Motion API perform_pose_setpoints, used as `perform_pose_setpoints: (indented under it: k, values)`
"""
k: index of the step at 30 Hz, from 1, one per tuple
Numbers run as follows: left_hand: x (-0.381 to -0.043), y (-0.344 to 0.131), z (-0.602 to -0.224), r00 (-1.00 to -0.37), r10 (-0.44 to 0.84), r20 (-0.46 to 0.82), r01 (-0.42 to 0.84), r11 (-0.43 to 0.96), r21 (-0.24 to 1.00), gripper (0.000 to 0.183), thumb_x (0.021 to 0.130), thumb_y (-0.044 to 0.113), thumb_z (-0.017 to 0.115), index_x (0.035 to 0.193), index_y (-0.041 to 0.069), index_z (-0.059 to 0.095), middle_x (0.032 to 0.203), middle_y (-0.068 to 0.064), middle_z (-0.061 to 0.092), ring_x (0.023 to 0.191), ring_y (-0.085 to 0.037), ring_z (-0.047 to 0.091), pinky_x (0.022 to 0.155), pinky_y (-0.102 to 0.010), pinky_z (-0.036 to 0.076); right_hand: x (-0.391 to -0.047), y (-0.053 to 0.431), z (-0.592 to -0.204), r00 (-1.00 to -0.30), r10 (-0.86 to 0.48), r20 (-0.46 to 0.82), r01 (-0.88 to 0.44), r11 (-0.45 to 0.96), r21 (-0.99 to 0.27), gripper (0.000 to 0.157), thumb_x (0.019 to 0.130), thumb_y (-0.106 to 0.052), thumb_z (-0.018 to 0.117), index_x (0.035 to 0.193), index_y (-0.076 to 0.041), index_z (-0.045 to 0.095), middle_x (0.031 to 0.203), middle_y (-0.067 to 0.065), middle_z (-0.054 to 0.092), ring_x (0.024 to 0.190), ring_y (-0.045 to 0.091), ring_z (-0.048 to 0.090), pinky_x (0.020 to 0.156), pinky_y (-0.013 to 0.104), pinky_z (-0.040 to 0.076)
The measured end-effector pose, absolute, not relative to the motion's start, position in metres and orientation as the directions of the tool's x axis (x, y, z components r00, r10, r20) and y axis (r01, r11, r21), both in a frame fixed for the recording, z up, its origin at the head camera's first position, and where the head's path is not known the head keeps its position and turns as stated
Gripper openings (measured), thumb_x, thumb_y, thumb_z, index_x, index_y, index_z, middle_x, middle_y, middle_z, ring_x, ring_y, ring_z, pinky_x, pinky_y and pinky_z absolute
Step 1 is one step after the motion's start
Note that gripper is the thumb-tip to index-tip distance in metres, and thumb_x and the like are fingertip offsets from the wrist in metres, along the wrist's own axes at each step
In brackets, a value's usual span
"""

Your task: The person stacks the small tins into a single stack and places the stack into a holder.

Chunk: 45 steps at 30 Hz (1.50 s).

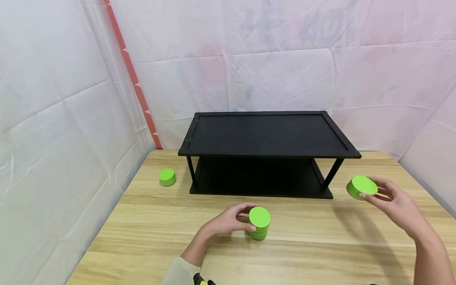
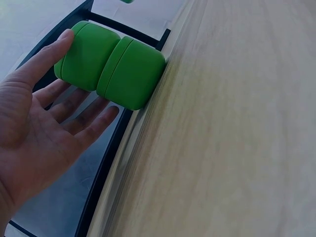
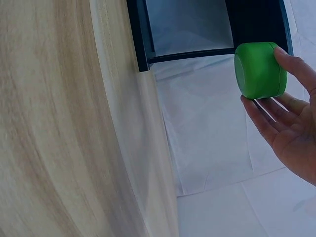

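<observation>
Two green round lidded containers stand stacked on the table in front of the black rack. My left hand (image 1: 231, 219) pinches the upper container (image 1: 259, 218) between thumb and fingers, from its left side. Under it sits the lower container (image 2: 132, 74), upright on the wood. Off to the right, my right hand (image 1: 395, 202) grips another green container (image 1: 361, 187) by its edge, raised above the table. In the right wrist view the thumb lies on the lid side of this container (image 3: 259, 70), with fingertips on its opposite side.
A two-tier black rack (image 1: 267, 134) stands at the back of the wooden table (image 1: 142, 229), its top bare. One more green container (image 1: 167, 177) sits left of the rack. White sheeting (image 1: 270, 79) hangs behind and along both sides.
</observation>
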State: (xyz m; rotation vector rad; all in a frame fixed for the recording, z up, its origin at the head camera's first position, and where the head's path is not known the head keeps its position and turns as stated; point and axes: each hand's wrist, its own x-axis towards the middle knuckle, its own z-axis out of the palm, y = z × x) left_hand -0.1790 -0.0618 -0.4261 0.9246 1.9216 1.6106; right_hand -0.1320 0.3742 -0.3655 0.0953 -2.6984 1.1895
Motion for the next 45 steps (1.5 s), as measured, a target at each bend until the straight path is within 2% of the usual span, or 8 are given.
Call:
perform_pose_setpoints:
  k: [7,13,14,17,20,25,35,45]
  values:
    - [-0.179,-0.062,-0.426,-0.667,0.742,0.070,0.199,0.087,0.976,0.060,0.083,0.009,0.069,0.135,0.003,0.041,0.123,0.002,0.050,0.114,-0.012,0.047,0.093,-0.031,0.041,-0.131,0.369,-0.366,-0.982,0.012,0.190,-0.131,0.679,-0.722,0.058,0.087,-0.022,0.066,0.137,-0.010,0.039,0.115,-0.019,0.039,0.088,-0.021,0.039,0.065,0.007,0.043]
    - [-0.179,-0.061,-0.427,-0.669,0.740,0.073,0.203,0.087,0.975,0.059,0.083,0.009,0.069,0.135,0.003,0.042,0.123,0.001,0.050,0.113,-0.013,0.047,0.094,-0.035,0.041,-0.132,0.363,-0.364,-0.984,0.003,0.177,-0.127,0.686,-0.717,0.061,0.087,-0.022,0.066,0.138,-0.006,0.036,0.123,0.010,0.043,0.088,-0.020,0.039,0.065,0.008,0.043]
    - [-0.179,-0.061,-0.427,-0.669,0.739,0.075,0.206,0.088,0.975,0.059,0.083,0.009,0.069,0.135,0.003,0.042,0.122,0.001,0.051,0.113,-0.013,0.047,0.094,-0.036,0.041,-0.132,0.362,-0.364,-0.984,0.002,0.177,-0.128,0.687,-0.715,0.061,0.087,-0.022,0.066,0.138,-0.006,0.036,0.123,0.012,0.043,0.088,-0.020,0.039,0.065,0.008,0.043]
    - [-0.180,-0.061,-0.427,-0.672,0.737,0.076,0.213,0.093,0.973,0.058,0.083,0.009,0.069,0.134,0.003,0.043,0.121,0.001,0.051,0.113,-0.012,0.048,0.094,-0.036,0.040,-0.132,0.359,-0.364,-0.984,-0.005,0.179,-0.134,0.684,-0.718,0.061,0.087,-0.021,0.066,0.138,-0.006,0.036,0.123,0.009,0.043,0.088,-0.020,0.040,0.065,0.008,0.044]
    - [-0.179,-0.061,-0.427,-0.672,0.736,0.076,0.212,0.094,0.973,0.058,0.083,0.009,0.069,0.134,0.004,0.043,0.121,0.002,0.051,0.112,-0.012,0.048,0.094,-0.036,0.040,-0.131,0.356,-0.363,-0.981,-0.011,0.192,-0.149,0.673,-0.725,0.060,0.086,-0.019,0.067,0.137,-0.006,0.038,0.117,-0.006,0.043,0.089,-0.019,0.043,0.066,0.009,0.045]
    - [-0.179,-0.061,-0.426,-0.671,0.738,0.074,0.206,0.090,0.974,0.058,0.083,0.009,0.069,0.135,0.004,0.043,0.122,0.002,0.051,0.113,-0.012,0.048,0.094,-0.035,0.041,-0.130,0.353,-0.363,-0.978,-0.023,0.207,-0.171,0.656,-0.735,0.058,0.086,-0.015,0.067,0.136,-0.006,0.039,0.113,-0.017,0.041,0.088,-0.017,0.045,0.066,0.010,0.045]
    - [-0.178,-0.062,-0.425,-0.665,0.743,0.073,0.204,0.087,0.975,0.058,0.084,0.008,0.068,0.135,0.003,0.042,0.122,0.002,0.051,0.113,-0.011,0.047,0.093,-0.031,0.041,-0.130,0.344,-0.358,-0.980,-0.037,0.195,-0.170,0.661,-0.731,0.060,0.087,-0.017,0.066,0.137,-0.002,0.036,0.118,-0.004,0.042,0.089,-0.017,0.045,0.067,0.010,0.045]
    - [-0.179,-0.062,-0.425,-0.664,0.743,0.076,0.205,0.084,0.975,0.058,0.084,0.009,0.068,0.135,0.003,0.042,0.122,0.002,0.051,0.113,-0.012,0.047,0.092,-0.030,0.041,-0.131,0.332,-0.353,-0.977,-0.076,0.200,-0.201,0.642,-0.739,0.059,0.086,-0.016,0.066,0.136,0.000,0.037,0.118,-0.003,0.044,0.091,-0.014,0.047,0.069,0.011,0.046]
